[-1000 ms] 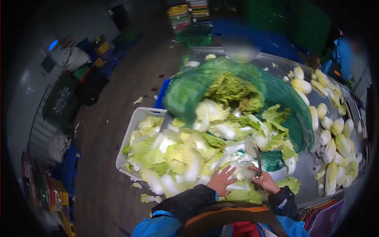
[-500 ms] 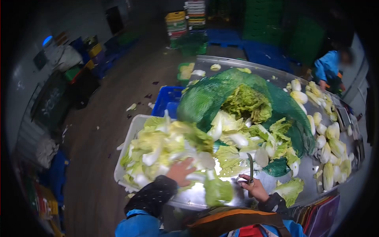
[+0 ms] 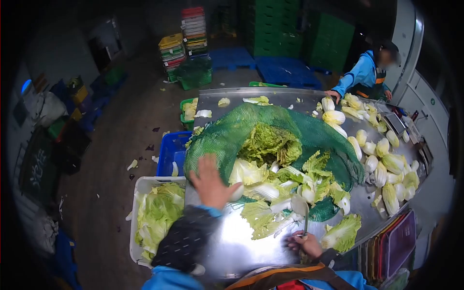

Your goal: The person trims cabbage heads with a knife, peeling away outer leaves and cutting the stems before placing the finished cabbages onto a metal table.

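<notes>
My left hand (image 3: 210, 182), its fingers spread, reaches over the left side of the green mesh net (image 3: 217, 137), beside a white cabbage stem. In my right hand (image 3: 307, 245) is the handle of a knife (image 3: 305, 220), above the front part of the metal table (image 3: 251, 253). A dark green leafy cabbage (image 3: 270, 144) lies in the mouth of the net. Loose pale leaves (image 3: 261, 220) are spread between the net and my right hand. A single leafy piece (image 3: 342, 233) lies to the right of that hand.
A white crate (image 3: 140, 198) of leaves and a blue crate (image 3: 166, 152) stand left of the table. Trimmed cabbages (image 3: 392, 164) are heaped on the right. A co-worker (image 3: 365, 72) leans at the far right corner. Stacked colored crates (image 3: 398, 241) stand at the lower right.
The leaves piled at the table's left edge have gone from there, and leaves now lie lower in the white crate. My left hand has moved forward to the net. The view has shifted.
</notes>
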A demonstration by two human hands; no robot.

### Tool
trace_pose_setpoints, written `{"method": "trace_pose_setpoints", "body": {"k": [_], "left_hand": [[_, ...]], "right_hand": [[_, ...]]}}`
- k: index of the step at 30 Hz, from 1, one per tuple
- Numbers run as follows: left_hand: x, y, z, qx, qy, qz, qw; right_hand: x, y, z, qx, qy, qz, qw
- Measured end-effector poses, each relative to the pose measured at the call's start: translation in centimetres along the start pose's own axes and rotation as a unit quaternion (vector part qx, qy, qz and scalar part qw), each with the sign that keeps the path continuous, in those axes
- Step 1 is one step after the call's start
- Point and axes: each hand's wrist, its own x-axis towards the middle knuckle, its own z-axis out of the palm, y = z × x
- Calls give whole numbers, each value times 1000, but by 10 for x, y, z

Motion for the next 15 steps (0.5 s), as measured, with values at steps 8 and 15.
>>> {"method": "trace_pose_setpoints", "body": {"k": [8, 15], "left_hand": [[40, -64, 53, 106, 69, -83, 989], [14, -180, 111, -109, 128, -261, 951]], "right_hand": [[1, -31, -13, 15, -98, -25, 995], [65, -83, 32, -42, -192, -67, 978]]}}
